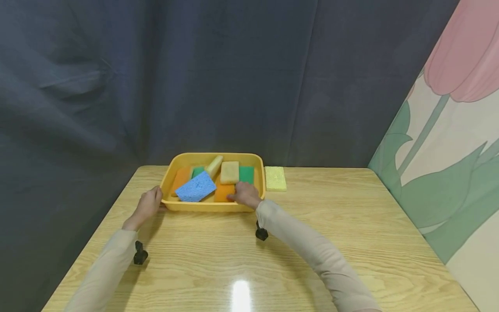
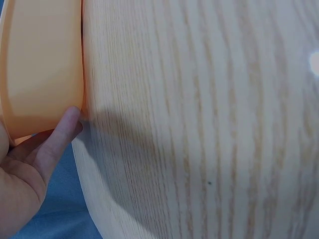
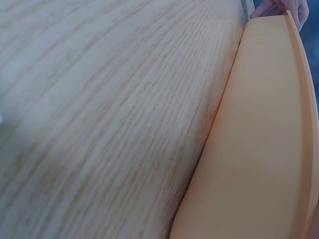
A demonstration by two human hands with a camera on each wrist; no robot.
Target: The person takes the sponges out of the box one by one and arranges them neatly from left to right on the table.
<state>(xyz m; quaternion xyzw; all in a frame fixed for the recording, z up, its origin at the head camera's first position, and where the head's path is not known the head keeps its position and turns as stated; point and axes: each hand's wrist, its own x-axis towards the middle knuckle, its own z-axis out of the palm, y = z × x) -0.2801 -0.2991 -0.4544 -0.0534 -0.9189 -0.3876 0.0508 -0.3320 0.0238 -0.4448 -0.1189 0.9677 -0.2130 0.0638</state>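
Note:
A yellow plastic bin (image 1: 212, 207) holds several sponges and stands at the back of the table. My left hand (image 1: 149, 203) grips the bin's left front corner; in the left wrist view its thumb (image 2: 62, 130) lies against the outer wall. My right hand (image 1: 247, 195) reaches over the front rim into the bin, its thumb at an orange sponge (image 1: 223, 192). The sleeve and bin wall hide part of that hand, so its hold is unclear. A blue sponge (image 1: 196, 187) lies tilted on top, left of a beige sponge (image 1: 229, 172) and a green sponge (image 1: 246, 173).
A pale yellow sponge (image 1: 275, 179) lies on the wooden table (image 1: 351, 216), just right of the bin. Behind the table hangs a dark blue curtain (image 1: 234, 78). A wall with painted tulips (image 1: 448, 164) borders the right side.

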